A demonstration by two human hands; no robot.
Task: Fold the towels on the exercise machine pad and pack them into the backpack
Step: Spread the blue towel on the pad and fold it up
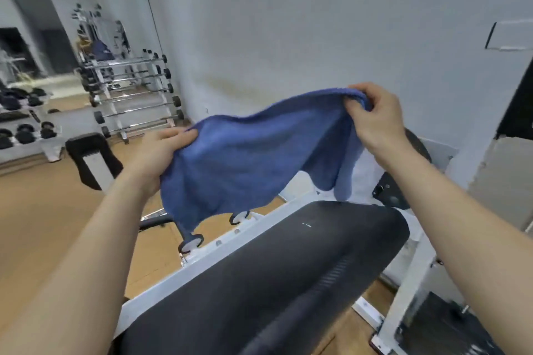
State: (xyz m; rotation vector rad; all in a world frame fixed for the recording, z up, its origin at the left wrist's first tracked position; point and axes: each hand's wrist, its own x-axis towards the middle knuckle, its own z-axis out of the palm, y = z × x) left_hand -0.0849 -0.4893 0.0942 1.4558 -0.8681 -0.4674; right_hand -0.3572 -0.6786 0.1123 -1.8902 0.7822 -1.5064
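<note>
Above the black pad (288,262) of the bench, my left hand (161,150) and right hand (375,118) each pinch an upper corner of the blue towel (253,158), which hangs clear of it. I should pull the top edge taut and level before folding. It is plain blue terry, sagging and rumpled.

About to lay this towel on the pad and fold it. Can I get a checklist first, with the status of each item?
1. Grip of left hand on towel edge: ok.
2. Pinch of right hand on the opposite edge: ok.
3. Towel stretched flat between the hands: not ok, it sags.
4. Hanging corner apart from pad: cannot tell.
5. Position of backpack known: not ok, it is not in view.
</note>
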